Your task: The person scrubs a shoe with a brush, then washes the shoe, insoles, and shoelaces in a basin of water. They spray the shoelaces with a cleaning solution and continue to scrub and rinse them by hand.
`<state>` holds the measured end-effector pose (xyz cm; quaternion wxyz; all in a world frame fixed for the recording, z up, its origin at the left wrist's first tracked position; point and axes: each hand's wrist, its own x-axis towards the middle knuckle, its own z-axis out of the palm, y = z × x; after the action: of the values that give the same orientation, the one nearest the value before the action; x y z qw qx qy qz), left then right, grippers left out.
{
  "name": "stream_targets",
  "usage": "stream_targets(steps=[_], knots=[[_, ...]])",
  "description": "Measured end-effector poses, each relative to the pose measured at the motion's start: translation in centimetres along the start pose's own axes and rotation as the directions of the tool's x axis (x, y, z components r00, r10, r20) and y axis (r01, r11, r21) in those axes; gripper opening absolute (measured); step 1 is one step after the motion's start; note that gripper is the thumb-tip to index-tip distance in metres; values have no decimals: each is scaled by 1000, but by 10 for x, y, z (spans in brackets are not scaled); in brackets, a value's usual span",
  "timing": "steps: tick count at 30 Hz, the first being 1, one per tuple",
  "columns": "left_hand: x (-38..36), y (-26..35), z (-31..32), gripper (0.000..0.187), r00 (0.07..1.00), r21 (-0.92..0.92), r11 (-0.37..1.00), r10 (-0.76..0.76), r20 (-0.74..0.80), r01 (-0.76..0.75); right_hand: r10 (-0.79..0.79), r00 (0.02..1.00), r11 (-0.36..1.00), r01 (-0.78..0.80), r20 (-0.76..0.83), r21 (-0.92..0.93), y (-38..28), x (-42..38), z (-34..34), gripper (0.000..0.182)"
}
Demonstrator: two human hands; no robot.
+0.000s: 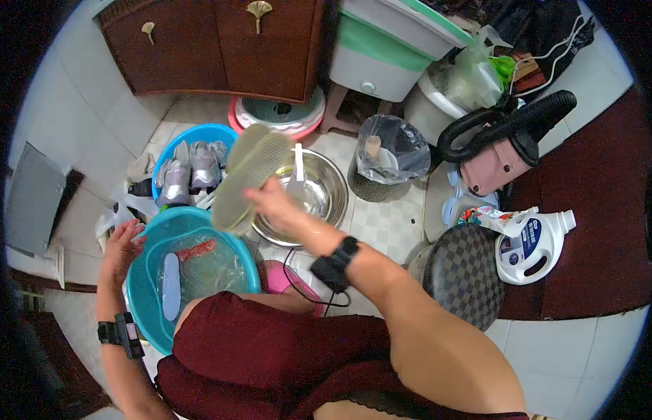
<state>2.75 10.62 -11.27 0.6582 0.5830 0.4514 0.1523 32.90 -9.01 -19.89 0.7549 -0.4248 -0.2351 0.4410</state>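
Note:
My right hand (273, 204) holds a pale green shoe insole (247, 178) up over the rim of a steel bowl (333, 185), which has a white brush or scoop standing in it. My left hand (121, 245) rests with spread fingers on the left rim of a teal basin (140, 280). That basin holds water, a bluish insole (171, 283) and a red item (195, 250). Both wrists wear black bands.
A blue basin (173, 145) behind holds grey sneakers (177, 180). Also around: a brown cabinet (221, 49), a pink-rimmed basin (277, 112), a bin with a black bag (389, 150), a vacuum cleaner (501, 143), a white detergent bottle (532, 245), a checkered stool (466, 269).

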Motion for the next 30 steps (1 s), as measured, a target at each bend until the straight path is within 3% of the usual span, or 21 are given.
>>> stream_targets(steps=[1, 2, 3, 4, 5, 7, 9, 11, 12, 15, 19, 21, 23, 25, 26, 30], knots=[[4, -6, 4, 40, 1000, -11, 1000, -3, 27, 4, 36, 997, 985, -47, -72, -167, -24, 2, -24, 38], [0, -8, 13, 38, 1000, -17, 1000, -23, 4, 23, -226, 973, 962, 217, -39, -163, -44, 4, -45, 37], [2, -17, 13, 38, 999, -35, 998, -51, 4, 51, -247, 962, 942, 211, -114, -263, -84, -7, -58, 38], [7, -28, 12, 38, 997, -54, 995, -78, 6, 79, -265, 917, 956, 210, -298, -202, -111, -14, -73, 36], [10, -35, 11, 38, 994, -72, 992, -107, 13, 108, -485, 835, 855, 391, -258, -341, -126, -8, -107, 34], [8, -39, 9, 38, 992, -40, 992, -123, 4, 123, -577, 716, 810, 443, -392, -384, -163, -14, -146, 32], [11, -43, 4, 38, 992, -48, 992, -122, -22, 121, -704, 557, 694, 411, -440, -591, -172, -10, -202, 32], [15, -48, -1, 38, 991, -32, 992, -127, -39, 126, -587, 648, 689, 84, -486, -720, -145, -6, -279, 32], [13, -46, 0, 38, 991, -16, 992, -127, -39, 127, -556, 653, 635, -64, -514, -770, -142, -7, -282, 32], [-3, -35, 10, 39, 992, 3, 993, -120, -46, 120, -530, 624, 352, -453, -574, -819, -120, -22, -277, 35], [-15, -35, 11, 38, 987, 30, 988, -146, -70, 148, -622, 745, 237, -113, -240, -965, -61, -44, -191, 27], [-14, -40, 0, 38, 988, 9, 990, -139, -60, 140, -492, 846, 461, 53, -206, -886, -40, -44, -138, 22], [-13, -47, -10, 39, 990, -1, 991, -134, -53, 134, -343, 934, 582, 128, -101, -803, -20, -36, -98, 20], [-14, -52, -22, 39, 988, -7, 990, -142, -67, 142, -90, 996, 819, 82, 14, -567, -7, -27, -51, 18], [-18, -54, -27, 40, 985, 21, 988, -150, -80, 152, -63, 987, 824, 137, 151, -551, 7, -18, -35, 17], [-36, -95, -56, 39, 973, 98, 974, -189, -133, 203, 169, 886, 781, 147, 433, -607, 41, 0, 36, 15]])
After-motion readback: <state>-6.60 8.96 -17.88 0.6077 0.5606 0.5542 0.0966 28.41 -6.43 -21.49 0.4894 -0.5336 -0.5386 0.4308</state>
